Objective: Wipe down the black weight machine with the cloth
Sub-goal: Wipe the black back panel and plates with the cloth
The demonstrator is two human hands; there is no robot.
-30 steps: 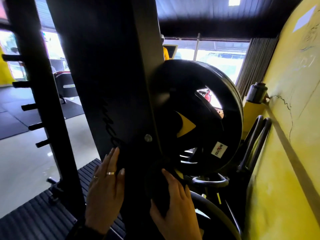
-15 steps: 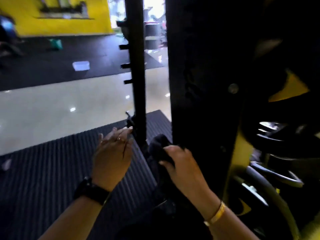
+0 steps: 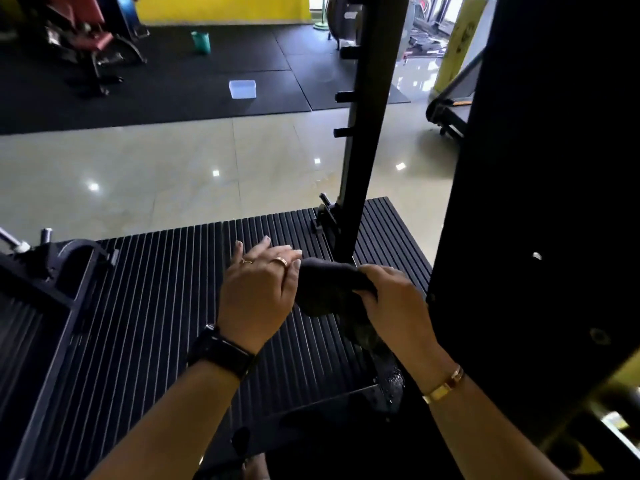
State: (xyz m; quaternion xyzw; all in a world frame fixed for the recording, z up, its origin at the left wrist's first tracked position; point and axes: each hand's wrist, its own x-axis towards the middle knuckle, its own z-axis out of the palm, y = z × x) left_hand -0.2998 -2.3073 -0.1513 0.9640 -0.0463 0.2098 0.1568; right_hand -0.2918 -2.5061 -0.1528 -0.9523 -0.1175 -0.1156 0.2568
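Note:
My right hand (image 3: pixel 394 303) grips a dark cloth (image 3: pixel 329 289) in front of me, above the ribbed black platform (image 3: pixel 156 306) of the black weight machine. My left hand (image 3: pixel 258 285) is beside the cloth with its fingers straight, their tips touching the cloth's left side. The machine's wide black upright panel (image 3: pixel 540 202) fills the right side. A thinner black post with pegs (image 3: pixel 363 133) rises from the platform just behind my hands. The lower end of the cloth hangs down below my right hand.
A black metal frame part (image 3: pixel 45 282) sits at the left edge. Beyond the platform lie glossy beige floor tiles (image 3: pixel 156 174) and black mats with a clear box (image 3: pixel 242 89) and a teal container (image 3: pixel 201 42). A red bench machine (image 3: pixel 83 39) stands far left.
My view has swung down and left, from the weight plate to the platform. Both hands came off the upright panel; they now meet at the cloth in front of the thin post.

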